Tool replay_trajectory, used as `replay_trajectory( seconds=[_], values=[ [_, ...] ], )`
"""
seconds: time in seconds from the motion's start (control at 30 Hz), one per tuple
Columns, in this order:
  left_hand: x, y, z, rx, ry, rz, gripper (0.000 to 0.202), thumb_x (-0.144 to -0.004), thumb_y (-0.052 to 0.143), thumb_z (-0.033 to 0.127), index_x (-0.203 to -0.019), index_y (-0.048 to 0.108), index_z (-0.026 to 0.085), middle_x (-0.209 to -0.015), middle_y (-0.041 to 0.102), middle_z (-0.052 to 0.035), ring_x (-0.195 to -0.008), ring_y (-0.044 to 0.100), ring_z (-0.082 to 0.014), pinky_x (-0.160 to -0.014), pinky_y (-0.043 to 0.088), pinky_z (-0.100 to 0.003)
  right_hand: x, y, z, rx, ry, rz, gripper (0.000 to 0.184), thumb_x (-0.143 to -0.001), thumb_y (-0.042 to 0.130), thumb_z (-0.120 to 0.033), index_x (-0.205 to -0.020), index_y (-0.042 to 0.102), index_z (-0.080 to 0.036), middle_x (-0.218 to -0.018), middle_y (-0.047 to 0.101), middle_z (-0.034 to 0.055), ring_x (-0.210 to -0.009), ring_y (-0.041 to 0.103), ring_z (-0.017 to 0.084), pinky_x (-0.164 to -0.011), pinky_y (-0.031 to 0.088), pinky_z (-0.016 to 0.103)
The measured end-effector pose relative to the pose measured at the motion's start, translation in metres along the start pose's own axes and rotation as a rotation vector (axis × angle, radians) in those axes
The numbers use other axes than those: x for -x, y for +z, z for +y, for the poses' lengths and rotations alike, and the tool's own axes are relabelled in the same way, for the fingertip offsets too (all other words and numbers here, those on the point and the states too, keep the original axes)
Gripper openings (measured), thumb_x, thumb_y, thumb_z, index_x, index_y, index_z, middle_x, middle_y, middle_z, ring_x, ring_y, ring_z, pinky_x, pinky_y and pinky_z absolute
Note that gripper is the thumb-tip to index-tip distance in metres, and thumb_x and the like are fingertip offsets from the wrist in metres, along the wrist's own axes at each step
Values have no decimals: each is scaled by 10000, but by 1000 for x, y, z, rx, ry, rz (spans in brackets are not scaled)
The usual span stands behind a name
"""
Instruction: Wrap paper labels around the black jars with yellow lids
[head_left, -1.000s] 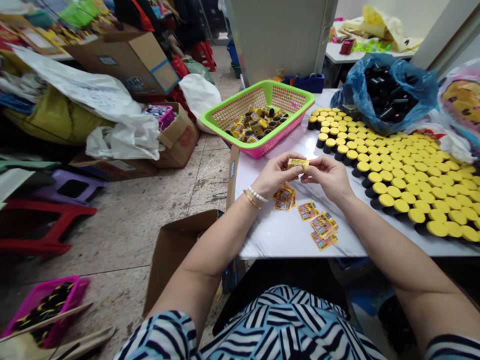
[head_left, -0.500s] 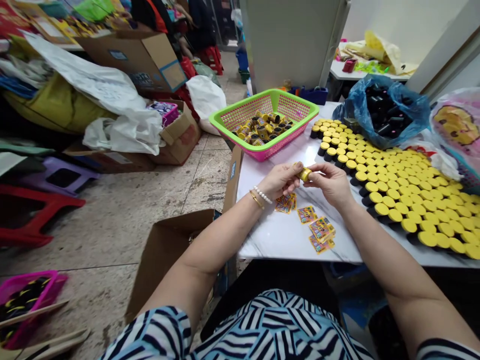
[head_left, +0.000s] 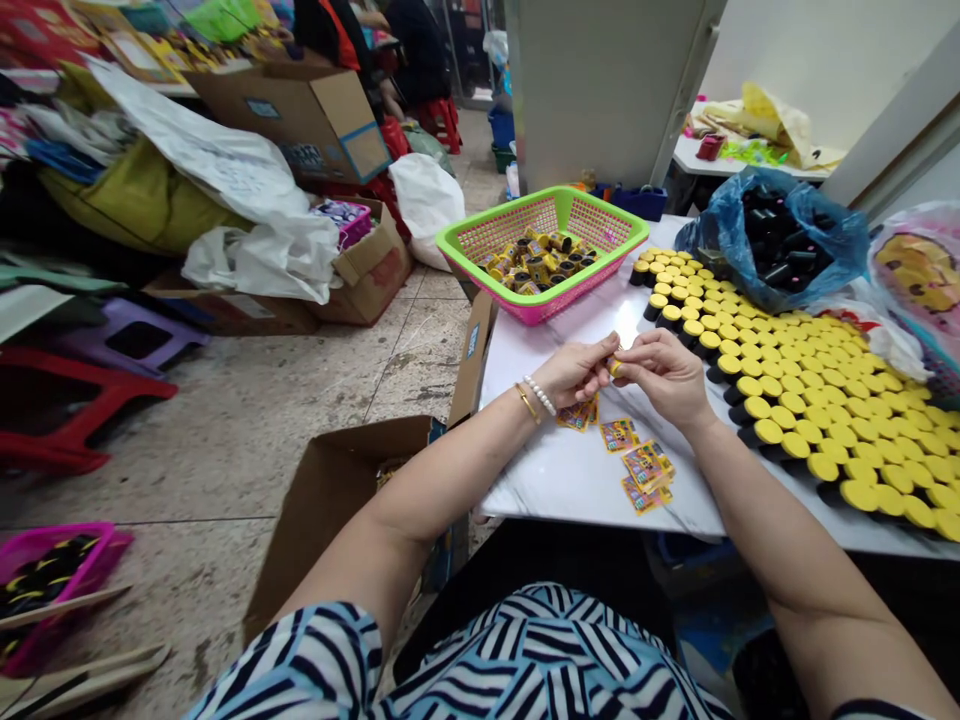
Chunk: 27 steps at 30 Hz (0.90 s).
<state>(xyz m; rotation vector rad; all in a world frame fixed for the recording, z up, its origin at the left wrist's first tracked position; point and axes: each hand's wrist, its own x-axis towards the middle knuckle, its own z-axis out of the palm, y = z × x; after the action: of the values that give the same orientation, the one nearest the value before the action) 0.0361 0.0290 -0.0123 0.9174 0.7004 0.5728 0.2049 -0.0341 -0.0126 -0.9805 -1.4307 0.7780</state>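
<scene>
Over the table's near left part, my left hand (head_left: pixel 579 370) and my right hand (head_left: pixel 666 378) meet fingertip to fingertip around a small yellow cylinder (head_left: pixel 616 366). My right thumb and fingers pinch it; my left thumb and fingers close on its other side and hide part of it. Below them lie printed yellow-orange stickers: one batch (head_left: pixel 576 414) partly under my left hand, a single sticker (head_left: pixel 619 435), and an overlapping pile (head_left: pixel 647 475). Several black cylinders with yellow tops (head_left: pixel 810 390) stand in close rows right of my right hand.
A green-rimmed pink basket (head_left: pixel 541 308) with wrapped cylinders stands behind my hands. A blue plastic bag (head_left: pixel 701 235) of black pieces sits at the back right. An open cardboard box (head_left: pixel 322 520) is by the table's left edge. Stools (head_left: pixel 67 410) and sacks are farther left.
The yellow cylinder has turned and now shows less between my fingers. Both hands stay together in nearly the same place over the table. The whole view has shifted slightly.
</scene>
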Motion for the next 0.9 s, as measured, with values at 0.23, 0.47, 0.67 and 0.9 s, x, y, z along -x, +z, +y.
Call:
replay_trajectory(
  seconds=[0.23,0.47,0.67,0.9],
  values=[
    [-3,-2,-4,-23,-52,30,627,-814,731,718,-641,608,128,-448,547,17,-253,384,-47,-265,189,-181,0,-4,6,83,-5,-101,185,-821,853,-368,-977,837,-270,-1049,569,23,-738,701,123,-681,712,327],
    [2,-3,2,1,-8,-56,438,-899,738,550,-794,661,131,-504,584,18,-295,407,-48,-304,205,-176,-1,-5,3,-2,29,-65,244,-808,861,-383,-1008,816,-252,-1046,571,8,-725,710,120,-650,703,322],
    [22,-2,26,-388,383,179,441,-808,812,566,-961,680,174,-638,669,3,-402,469,-70,-388,275,-195,-9,-20,11,19,29,67,476,-883,788,-407,-1328,694,-268,-947,611,-22,-617,720,118,-654,684,330],
    [34,-43,121,-890,633,855,479,-777,864,428,-1125,720,132,-991,744,-120,-1041,690,-278,-879,534,-325,-13,-26,17,72,70,141,486,-897,738,-520,-1265,708,-204,-838,641,-30,-563,703,126,-583,647,298]
  ],
)
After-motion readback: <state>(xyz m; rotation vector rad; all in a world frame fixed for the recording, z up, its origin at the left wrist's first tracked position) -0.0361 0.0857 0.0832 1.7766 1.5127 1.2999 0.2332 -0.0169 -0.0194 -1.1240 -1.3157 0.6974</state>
